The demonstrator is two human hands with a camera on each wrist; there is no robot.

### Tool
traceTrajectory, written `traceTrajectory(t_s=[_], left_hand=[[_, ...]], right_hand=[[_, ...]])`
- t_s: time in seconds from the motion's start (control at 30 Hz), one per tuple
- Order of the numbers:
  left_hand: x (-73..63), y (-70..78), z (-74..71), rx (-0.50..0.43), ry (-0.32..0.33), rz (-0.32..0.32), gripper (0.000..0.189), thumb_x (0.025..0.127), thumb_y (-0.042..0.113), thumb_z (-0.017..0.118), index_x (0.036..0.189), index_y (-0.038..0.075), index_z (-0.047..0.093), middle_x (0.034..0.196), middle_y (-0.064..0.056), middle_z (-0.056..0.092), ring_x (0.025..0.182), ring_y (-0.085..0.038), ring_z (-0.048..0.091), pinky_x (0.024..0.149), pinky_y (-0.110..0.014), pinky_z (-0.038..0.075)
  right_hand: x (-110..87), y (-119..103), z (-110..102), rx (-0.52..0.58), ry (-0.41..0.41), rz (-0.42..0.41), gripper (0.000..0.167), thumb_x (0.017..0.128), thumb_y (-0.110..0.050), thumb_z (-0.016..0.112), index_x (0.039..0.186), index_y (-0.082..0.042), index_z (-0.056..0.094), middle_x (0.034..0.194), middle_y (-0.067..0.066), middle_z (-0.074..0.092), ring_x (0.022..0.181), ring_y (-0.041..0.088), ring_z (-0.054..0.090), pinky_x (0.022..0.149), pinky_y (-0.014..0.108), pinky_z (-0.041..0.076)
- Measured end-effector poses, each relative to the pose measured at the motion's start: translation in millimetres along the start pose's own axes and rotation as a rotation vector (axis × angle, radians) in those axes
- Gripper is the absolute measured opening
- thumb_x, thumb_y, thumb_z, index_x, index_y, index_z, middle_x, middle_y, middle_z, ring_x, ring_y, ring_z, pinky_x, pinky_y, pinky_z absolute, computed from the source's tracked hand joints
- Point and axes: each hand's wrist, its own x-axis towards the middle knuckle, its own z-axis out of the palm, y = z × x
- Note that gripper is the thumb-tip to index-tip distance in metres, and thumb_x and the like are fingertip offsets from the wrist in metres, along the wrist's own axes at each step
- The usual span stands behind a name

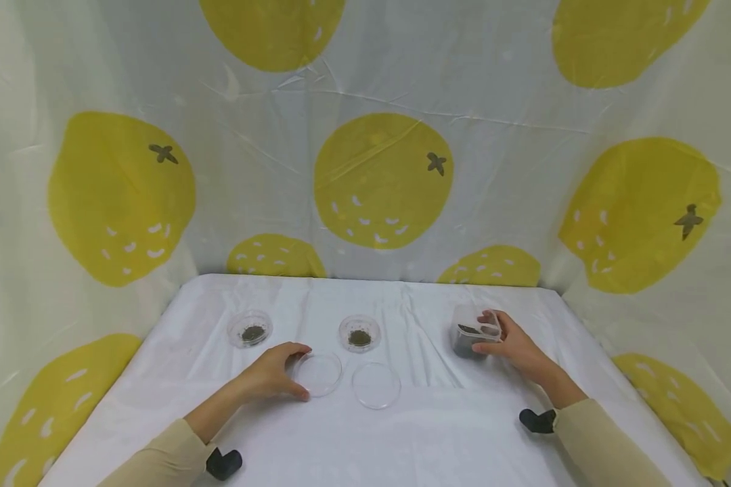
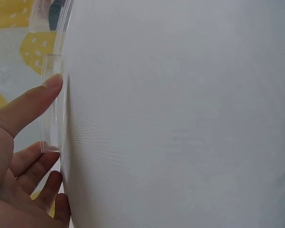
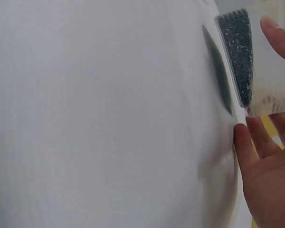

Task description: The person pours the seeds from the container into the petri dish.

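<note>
Plastic, see-through tub holds dark, seemingly grainy filling.

open room lies across the near middle of the counter and between the middle dish and the see-through tub, while two round lids crowd that dish's near side and the fruit-print curtain closes off the back.

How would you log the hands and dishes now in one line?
left hand: pinches clear lid; right hand: holds clear tub of dark grains; two dishes: dark grains inside; second lid: untouched
</note>
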Motion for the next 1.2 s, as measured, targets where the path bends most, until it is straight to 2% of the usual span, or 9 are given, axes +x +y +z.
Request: traceTrajectory(t_s=[0.07, 0.13, 0.2, 0.3, 0.57, 0.7, 0.8, 1.0, 1.2], left_hand=[[0.1, 0.0, -0.3, 0.000, 0.000, -0.004, 0.086, 0.061, 0.021, 0.102, 0.137, 0.006, 0.064, 0.136, -0.007, 0.063, 0.134, -0.036, 0.051, 0.114, -0.054, 0.035], [0.3, 0.5, -0.7, 0.000, -0.004, -0.001, 0.086, 0.062, 0.020, 0.102, 0.137, 0.005, 0.063, 0.136, -0.008, 0.062, 0.134, -0.036, 0.050, 0.114, -0.054, 0.035], [0.9, 0.7, -1.2, 0.003, -0.009, 0.008, 0.086, 0.062, 0.019, 0.102, 0.137, 0.005, 0.063, 0.136, -0.009, 0.062, 0.134, -0.036, 0.050, 0.114, -0.054, 0.035], [0.6, 0.7, -1.5, 0.010, -0.018, 0.012, 0.085, 0.062, 0.018, 0.102, 0.136, 0.004, 0.063, 0.137, -0.011, 0.062, 0.134, -0.038, 0.050, 0.114, -0.054, 0.035], [2.3, 2.2, -4.2, 0.048, -0.039, 0.023, 0.086, 0.064, 0.023, 0.101, 0.138, 0.004, 0.062, 0.137, -0.009, 0.062, 0.134, -0.035, 0.051, 0.113, -0.053, 0.037], [2.6, 2.8, -5.9, 0.049, -0.034, 0.016, 0.086, 0.063, 0.022, 0.102, 0.137, 0.004, 0.063, 0.136, -0.009, 0.062, 0.133, -0.034, 0.052, 0.113, -0.052, 0.037], [3.3, 3.5, -6.2, 0.043, -0.038, 0.003, 0.086, 0.062, 0.021, 0.102, 0.137, 0.004, 0.063, 0.136, -0.009, 0.062, 0.133, -0.035, 0.052, 0.113, -0.053, 0.037], [3.6, 3.3, -5.2, 0.035, -0.036, -0.008, 0.087, 0.061, 0.021, 0.102, 0.137, 0.004, 0.063, 0.136, -0.008, 0.062, 0.133, -0.035, 0.052, 0.113, -0.053, 0.037], [3.6, 3.2, -5.3, 0.030, -0.039, 0.000, 0.087, 0.062, 0.022, 0.102, 0.137, 0.004, 0.063, 0.138, -0.010, 0.062, 0.134, -0.037, 0.051, 0.113, -0.054, 0.037]], right_hand=[[1.1, -2.9, 2.0, 0.019, 0.003, -0.011, 0.085, 0.087, -0.018, 0.086, 0.151, 0.002, 0.033, 0.153, 0.024, 0.043, 0.143, 0.043, 0.038, 0.104, 0.037, 0.042], [2.3, -6.7, 4.6, 0.037, 0.018, -0.010, 0.085, 0.086, -0.017, 0.087, 0.149, 0.003, 0.034, 0.152, 0.025, 0.044, 0.141, 0.044, 0.042, 0.097, 0.026, 0.046], [3.3, -10.3, 6.5, 0.043, 0.027, -0.010, 0.085, 0.086, -0.016, 0.087, 0.149, 0.003, 0.034, 0.151, 0.026, 0.044, 0.140, 0.044, 0.043, 0.091, 0.018, 0.046], [4.2, -15.6, 9.9, 0.047, 0.024, 0.001, 0.084, 0.086, -0.016, 0.087, 0.148, 0.003, 0.034, 0.152, 0.025, 0.043, 0.140, 0.043, 0.042, 0.090, 0.016, 0.046], [12.0, -27.2, 12.3, 0.029, 0.000, 0.009, 0.081, 0.085, -0.020, 0.088, 0.145, -0.001, 0.037, 0.152, 0.021, 0.046, 0.138, 0.042, 0.044, 0.092, 0.024, 0.049], [17.5, -28.7, 16.6, 0.017, -0.021, -0.022, 0.081, 0.083, -0.020, 0.090, 0.142, -0.001, 0.038, 0.148, 0.020, 0.048, 0.138, 0.042, 0.045, 0.097, 0.033, 0.051], [20.1, -30.8, 20.0, 0.002, -0.040, -0.052, 0.080, 0.083, -0.021, 0.091, 0.141, -0.001, 0.039, 0.146, 0.019, 0.049, 0.137, 0.042, 0.046, 0.101, 0.044, 0.048], [23.2, -36.4, 27.2, -0.031, -0.020, -0.070, 0.082, 0.081, -0.025, 0.092, 0.140, -0.003, 0.040, 0.145, 0.020, 0.050, 0.135, 0.039, 0.047, 0.106, 0.058, 0.039], [26.0, -42.8, 34.4, 0.008, -0.021, -0.086, 0.081, 0.081, -0.024, 0.092, 0.140, -0.005, 0.040, 0.145, 0.023, 0.047, 0.137, 0.038, 0.046, 0.109, 0.062, 0.035]])
